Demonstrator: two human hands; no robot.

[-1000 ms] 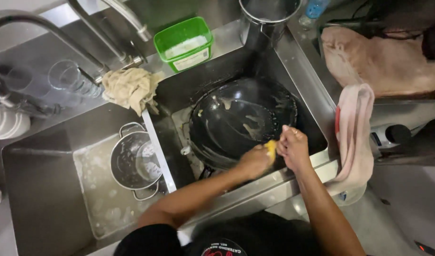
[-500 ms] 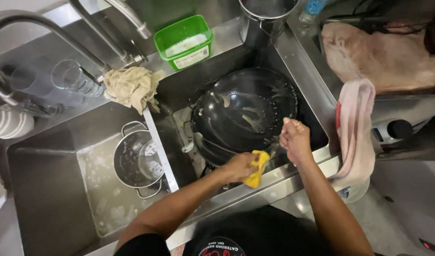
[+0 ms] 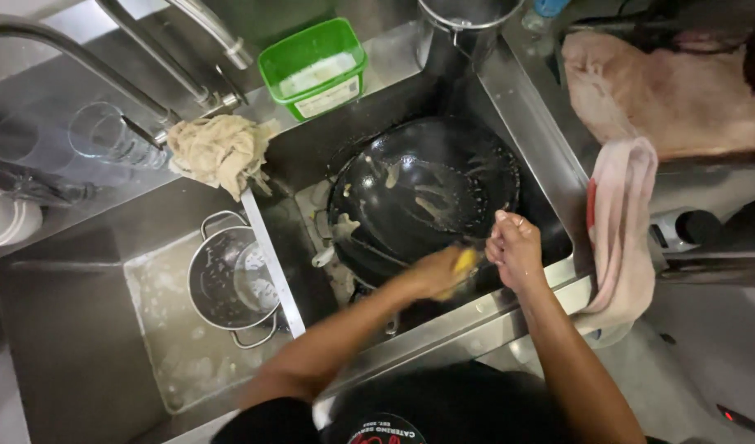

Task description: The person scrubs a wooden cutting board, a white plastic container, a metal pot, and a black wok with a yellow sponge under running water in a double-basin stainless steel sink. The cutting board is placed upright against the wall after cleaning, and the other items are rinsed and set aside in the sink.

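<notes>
The black wok (image 3: 427, 197) sits tilted in the right sink, the right hand (image 3: 517, 251) pinching its near rim and the left hand (image 3: 431, 271) squeezing a yellow sponge (image 3: 464, 261) there — best hold it steady and rub the rim hard.

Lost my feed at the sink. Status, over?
Left hand gripping yellow sponge at black wok rim. Right hand steadying wok. Nothing blocking.
</notes>
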